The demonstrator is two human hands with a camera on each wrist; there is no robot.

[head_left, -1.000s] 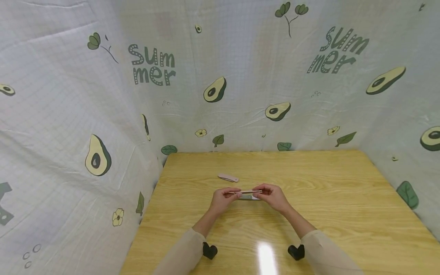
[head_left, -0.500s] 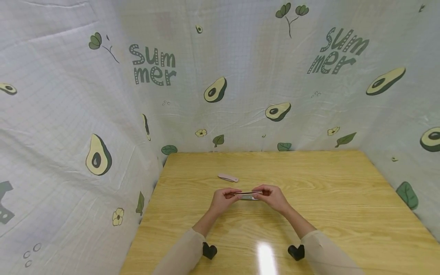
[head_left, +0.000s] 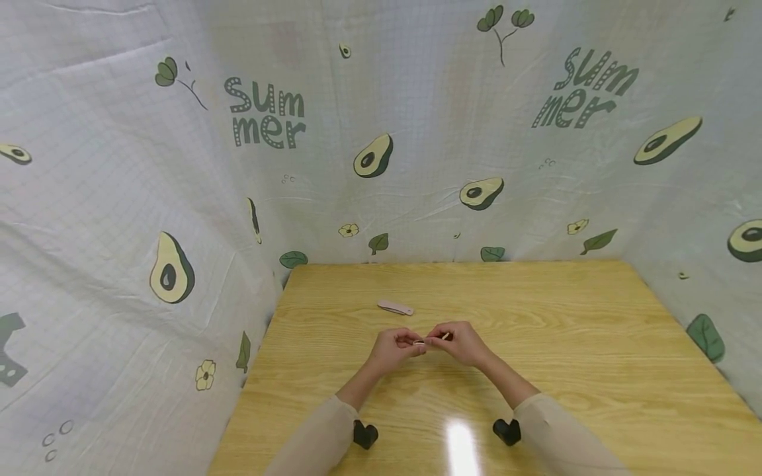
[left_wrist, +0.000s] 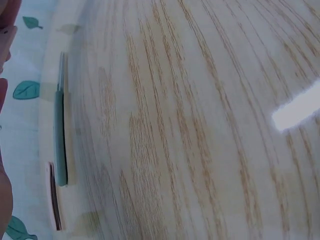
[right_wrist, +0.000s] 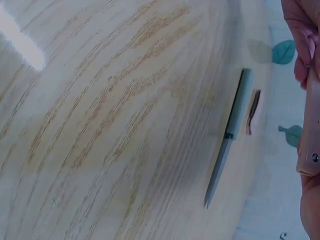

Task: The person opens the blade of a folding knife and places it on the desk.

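Both hands hold a slim pink folding knife (right_wrist: 311, 125) above the table, with a rivet near one end of its handle. My left hand (head_left: 395, 349) pinches one side of it between thumb and fingers. Close against it, my right hand (head_left: 462, 344) pinches the other side with curled fingers. Fingers cover most of the knife in the head view, and no blade shows. On the table beyond the hands lies a knife with a green handle (left_wrist: 60, 135), its pointed blade (right_wrist: 218, 172) out; the hands hide it in the head view.
A second pink folding piece (head_left: 395, 308) with a dark slot lies farther back, left of centre, on the wooden table (head_left: 536, 304). Patterned cloth (head_left: 428, 132) hangs behind the table and along its sides. Light glares off the front of the tabletop.
My right hand has shifted left, so the two hands now nearly meet. The held knife, earlier stretched between them, is mostly covered, and the green handle has gone from sight in the head view.
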